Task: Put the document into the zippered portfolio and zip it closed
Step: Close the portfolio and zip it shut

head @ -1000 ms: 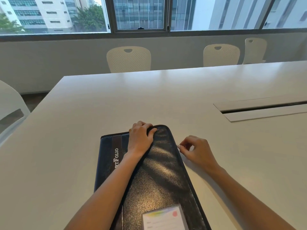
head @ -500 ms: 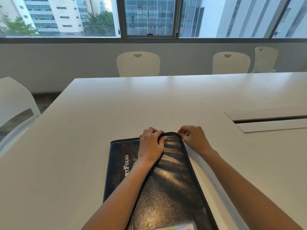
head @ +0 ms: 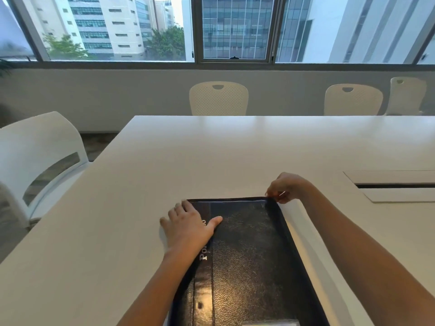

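A black zippered portfolio lies closed on the white counter. The left hand rests flat with fingers spread over its far left corner, partly on the counter. The right hand pinches at the far right corner; exactly what it grips is too small to tell. White chairs stand along the counter's far edge.
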